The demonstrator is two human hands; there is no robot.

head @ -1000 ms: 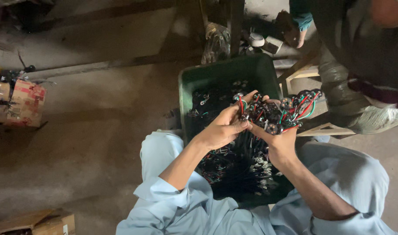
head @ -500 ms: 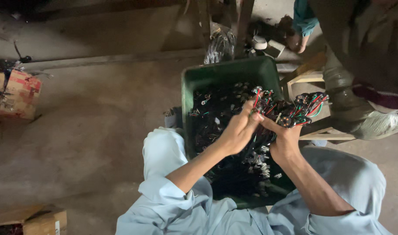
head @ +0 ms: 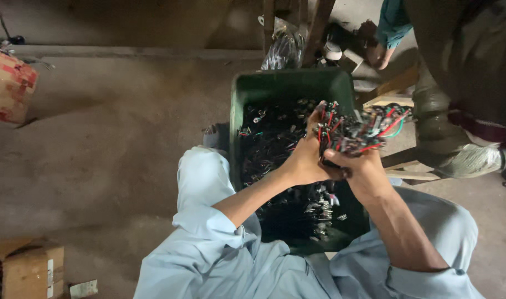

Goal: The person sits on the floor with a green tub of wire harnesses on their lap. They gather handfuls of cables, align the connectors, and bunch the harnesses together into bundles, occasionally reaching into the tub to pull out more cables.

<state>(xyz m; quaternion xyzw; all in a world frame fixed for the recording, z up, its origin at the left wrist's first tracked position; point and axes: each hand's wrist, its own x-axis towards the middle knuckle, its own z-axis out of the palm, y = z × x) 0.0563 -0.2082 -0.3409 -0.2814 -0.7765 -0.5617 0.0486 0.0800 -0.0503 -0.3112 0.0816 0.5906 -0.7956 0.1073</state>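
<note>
A green tub [head: 247, 88] of dark wire pieces is sitting between the person's knees. Above its right side, the left hand [head: 307, 158] and right hand [head: 363, 171] are both gripping a bundle of coloured wires [head: 355, 130].

Bare concrete floor [head: 114, 160], dusty grey-brown, dimly lit, brighter toward the right edge. Low concrete ledge [head: 136, 52] across the top, darker ground beyond it. Red and white cardboard box [head: 8, 87] at the left edge, tilted, casting a soft shadow to its right. Brown cardboard box [head: 28, 271] in the lower left corner, a pale scrap just beside it. Wooden posts [head: 314, 22] upright at top centre. Pale wooden frame [head: 394, 102] at the right, partly hidden. Another person [head: 463, 83] seated in the upper right corner.
</note>
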